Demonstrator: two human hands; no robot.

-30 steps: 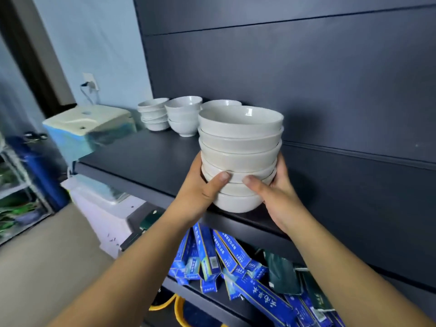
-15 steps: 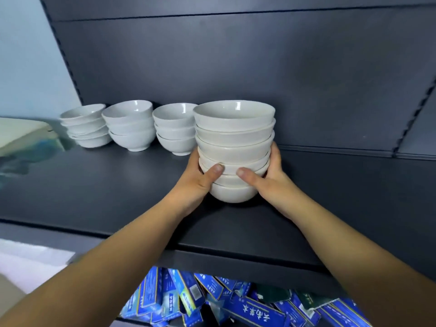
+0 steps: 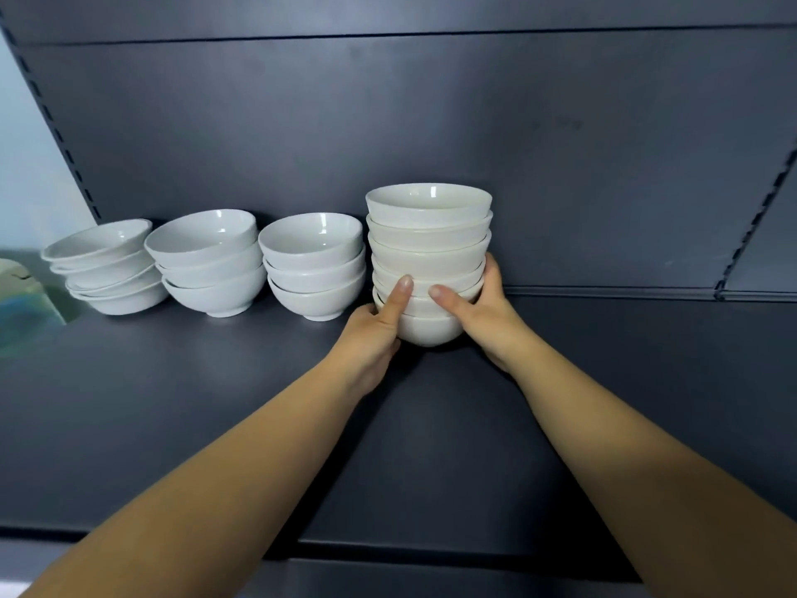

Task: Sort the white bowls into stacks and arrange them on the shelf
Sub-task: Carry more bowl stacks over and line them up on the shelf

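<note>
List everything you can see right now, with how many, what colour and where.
held bowl stack: one, about seven bowls, cream white, right end of the row
near stack: one, three bowls, white, just left of the held one
middle stack: one, three bowls, white, further left
far-left stack: one, four shallower bowls, white, leaning slightly
shelf: one, dark grey, under all the bowls
back panel: one, dark grey, behind the bowls
pale box: one, white and teal, left edge, cut off
left hand: one, grips the held stack's left side, thumb in front
right hand: one, grips its right side
</note>
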